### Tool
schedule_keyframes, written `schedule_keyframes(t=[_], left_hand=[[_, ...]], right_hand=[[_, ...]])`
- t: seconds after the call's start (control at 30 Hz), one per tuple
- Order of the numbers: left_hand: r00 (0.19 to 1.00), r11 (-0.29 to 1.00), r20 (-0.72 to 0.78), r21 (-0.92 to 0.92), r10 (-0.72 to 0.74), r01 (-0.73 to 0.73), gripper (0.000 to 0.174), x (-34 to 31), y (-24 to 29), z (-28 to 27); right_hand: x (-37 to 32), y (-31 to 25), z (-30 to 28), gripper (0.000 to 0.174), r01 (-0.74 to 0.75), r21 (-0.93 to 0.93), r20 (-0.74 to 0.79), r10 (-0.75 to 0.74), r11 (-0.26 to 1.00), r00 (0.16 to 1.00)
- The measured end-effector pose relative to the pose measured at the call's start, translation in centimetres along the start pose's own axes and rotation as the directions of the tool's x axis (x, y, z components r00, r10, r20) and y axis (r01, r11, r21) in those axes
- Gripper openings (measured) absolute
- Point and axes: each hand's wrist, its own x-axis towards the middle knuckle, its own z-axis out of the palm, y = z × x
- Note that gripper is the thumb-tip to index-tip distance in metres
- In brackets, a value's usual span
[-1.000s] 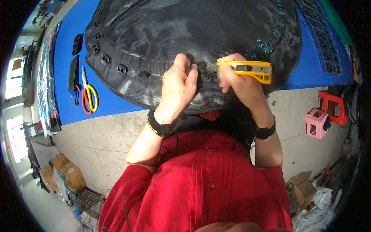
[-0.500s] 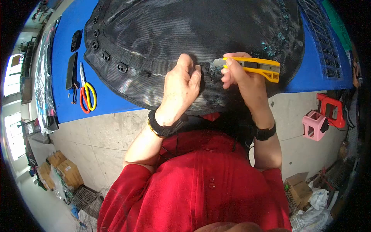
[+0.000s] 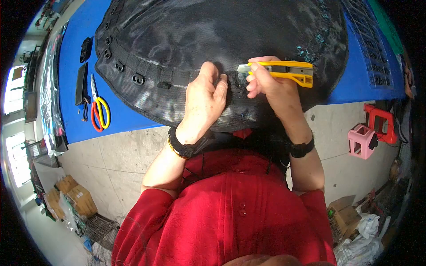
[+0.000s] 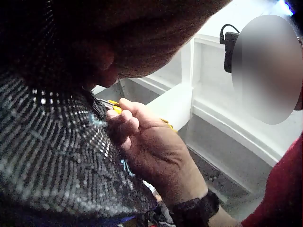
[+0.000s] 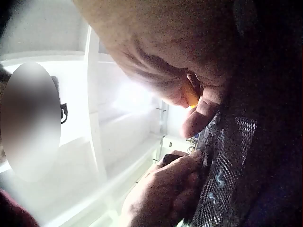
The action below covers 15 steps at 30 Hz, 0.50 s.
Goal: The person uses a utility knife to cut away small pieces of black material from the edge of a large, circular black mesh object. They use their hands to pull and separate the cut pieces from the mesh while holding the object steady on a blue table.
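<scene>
Black mesh fabric [image 3: 186, 35] with a webbing band along its curved border lies under both hands. My left hand [image 3: 205, 101] grips the band near the front edge, its fingers partly bent out of sight. Just to its right, my right hand [image 3: 280, 91] holds a yellow utility knife [image 3: 306, 80], blade out and pointing left at a dark, frayed spot of the band. In the left wrist view the right hand [image 4: 154, 146] pinches the knife [image 4: 115, 108] beside the mesh [image 4: 57, 156]. The right wrist view shows the left hand [image 5: 163, 191] against the fabric [image 5: 222, 175].
Scissors [image 3: 101, 113] with red and yellow handles, a black strip [image 3: 82, 84] and a small black item [image 3: 86, 49] lie on the blue table [image 3: 128, 119] at the left. Plastic-wrapped material is at the left edge. Pink [image 3: 361, 142] and red [image 3: 384, 124] stools stand at lower right.
The right hand first drew the knife back to the right, then brought it left again, closer to the left hand. The left hand keeps its hold on the fabric, shifting only slightly.
</scene>
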Motion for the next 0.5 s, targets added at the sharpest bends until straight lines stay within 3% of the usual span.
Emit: schedule_keyframes(t=[0.5], left_hand=[[1.000, 1.000, -0.008, 0.007, -0.016, 0.016, 0.019, 0.0, 0.1, 0.1]], right_hand=[[0.6, 0.6, -1.2, 0.022, 0.130, -0.088, 0.140, -0.117, 0.988, 0.983]])
